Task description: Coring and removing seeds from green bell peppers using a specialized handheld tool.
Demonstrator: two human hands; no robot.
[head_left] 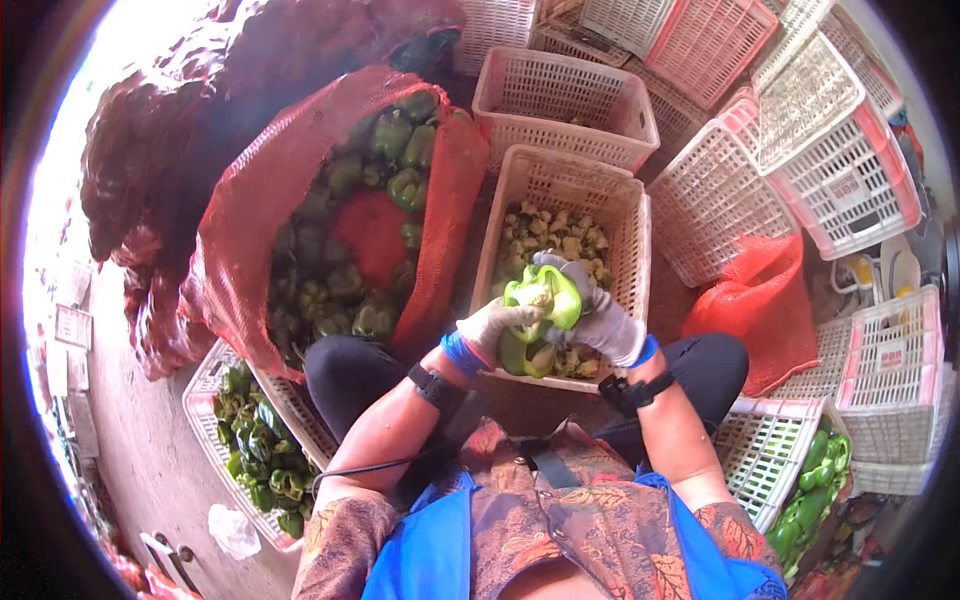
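A bright green bell pepper (566, 303), cut open so that its pale seed core shows, is between my two gloved hands. My left hand (497, 328), in a whitish glove with a blue band at the wrist, closes on its left side beside the core. Around its right side curl the fingers of my right hand (606, 325), whose glove is greyer. Directly below is a white plastic crate (637, 235) containing many pale pepper cores (555, 233). More green pepper pieces (515, 358) show under my hands, partly hidden by them.
To the left stands an open red mesh sack (240, 215) of whole green peppers. Crates of peppers sit by my left side (205, 400) and right side (755, 450). Another white crate (560, 85) stands ahead, stacked crates (840, 180) to the right, beside a red mesh bag (755, 320).
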